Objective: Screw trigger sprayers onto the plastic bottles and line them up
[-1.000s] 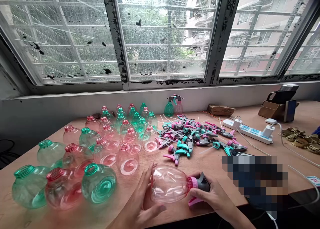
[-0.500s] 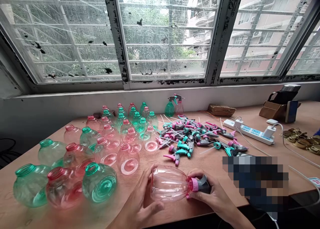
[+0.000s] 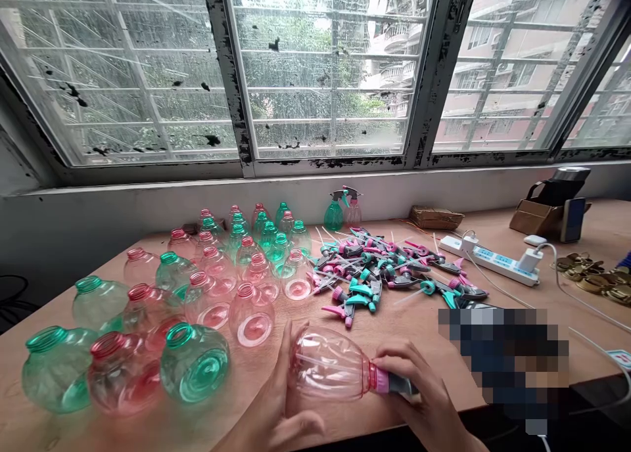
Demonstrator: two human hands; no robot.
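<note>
A clear pink spray bottle point(image 3: 329, 366) lies on its side between my hands, its neck pointing right. My left hand point(image 3: 277, 394) holds the base end, with its fingers behind the bottle and the thumb standing away in front. At the neck, my right hand point(image 3: 422, 387) is closed around the spray head point(image 3: 382, 380), which has a pink collar and a dark grey body. The head sits on the neck; how tightly, I cannot tell. A straw shows faintly inside the bottle. My right hand partly hides the trigger.
Several open green bottles point(image 3: 196, 366) and pink bottles point(image 3: 251, 315) stand on the left. Behind my hands lies a heap of loose spray heads point(image 3: 365, 261). Two assembled spray bottles point(image 3: 334, 214) stand by the wall. A white power strip point(image 3: 493, 260) and cables lie right; a blurred patch covers the right front.
The spray head has turned on its axis, so its trigger side no longer shows. My right fingers have shifted around the collar. The bottle has moved slightly left.
</note>
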